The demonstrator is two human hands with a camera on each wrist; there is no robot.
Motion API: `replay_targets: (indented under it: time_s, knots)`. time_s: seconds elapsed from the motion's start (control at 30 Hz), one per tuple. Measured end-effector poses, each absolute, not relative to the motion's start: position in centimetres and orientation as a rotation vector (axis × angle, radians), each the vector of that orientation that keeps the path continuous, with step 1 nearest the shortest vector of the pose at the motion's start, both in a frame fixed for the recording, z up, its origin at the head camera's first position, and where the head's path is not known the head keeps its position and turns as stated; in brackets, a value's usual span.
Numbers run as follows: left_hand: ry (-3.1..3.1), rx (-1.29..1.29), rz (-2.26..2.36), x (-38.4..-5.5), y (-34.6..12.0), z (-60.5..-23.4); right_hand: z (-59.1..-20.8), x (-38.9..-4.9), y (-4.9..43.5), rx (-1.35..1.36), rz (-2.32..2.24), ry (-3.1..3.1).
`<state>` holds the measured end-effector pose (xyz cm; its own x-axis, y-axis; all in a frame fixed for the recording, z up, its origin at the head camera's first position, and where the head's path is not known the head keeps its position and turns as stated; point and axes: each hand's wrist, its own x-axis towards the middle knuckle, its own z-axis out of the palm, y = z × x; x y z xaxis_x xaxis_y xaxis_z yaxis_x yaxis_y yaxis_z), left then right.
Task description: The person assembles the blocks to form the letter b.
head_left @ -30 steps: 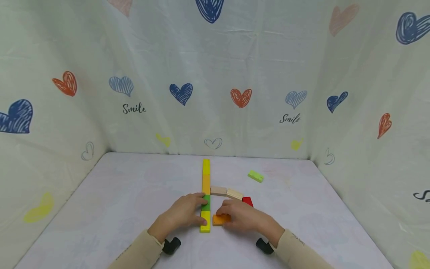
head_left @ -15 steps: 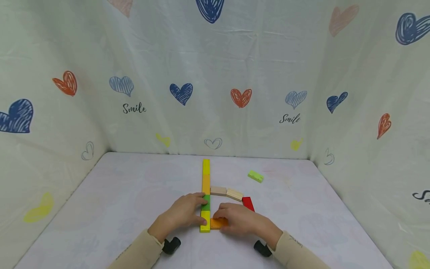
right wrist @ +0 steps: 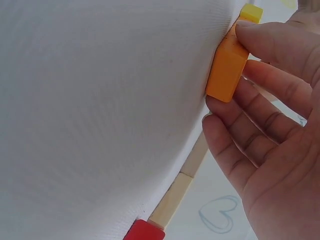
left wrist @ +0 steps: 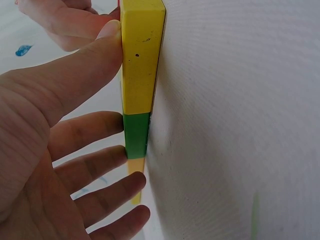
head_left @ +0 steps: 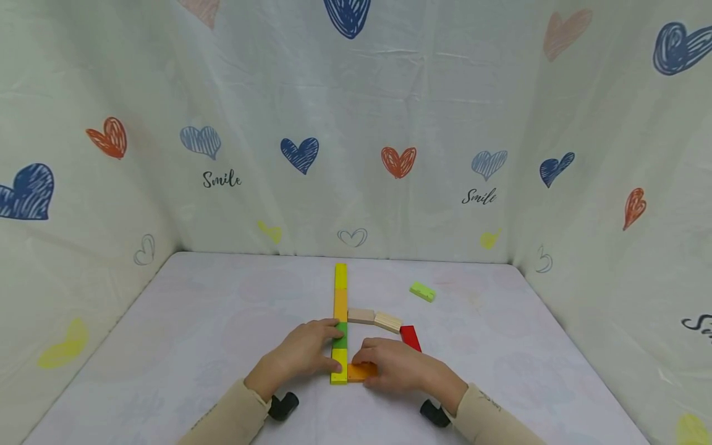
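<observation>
Several blocks form a straight row: a far yellow block [head_left: 341, 275], a light orange one [head_left: 340, 305], a green block [head_left: 341, 339] and a near yellow block [head_left: 339, 355]. My left hand [head_left: 295, 352] lies along its left side. In the left wrist view, the thumb touches the near yellow block [left wrist: 142, 65] and fairly straight fingers touch the green block [left wrist: 136, 135] and beyond. Right of the row, my right hand [head_left: 403, 364] pinches an orange block [head_left: 361, 372], whose left end meets the near yellow block. The right wrist view shows thumb and fingers on the orange block [right wrist: 225, 72].
Two plain wooden blocks [head_left: 361, 316] curve rightward from the row to a red block [head_left: 410, 337], partly behind my right hand. A lime green block [head_left: 423, 291] lies apart at the back right. Heart-printed curtains [head_left: 356, 123] surround the white tabletop [head_left: 233, 290].
My right hand has slid the orange block left and slightly nearer, closing the gap to the near yellow block. More of the red block shows. The left hand has stayed put.
</observation>
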<state>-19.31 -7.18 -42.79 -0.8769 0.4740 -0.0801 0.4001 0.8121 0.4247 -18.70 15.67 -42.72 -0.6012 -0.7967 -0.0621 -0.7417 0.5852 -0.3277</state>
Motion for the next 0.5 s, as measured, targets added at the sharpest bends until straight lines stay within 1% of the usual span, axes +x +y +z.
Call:
replay_targets:
  time_s: [0.5]
  knots:
    - [2.804,0.700,0.602,-19.41,-7.23,-42.76,-42.82,-18.75,15.69,-1.290,-0.391,2.612]
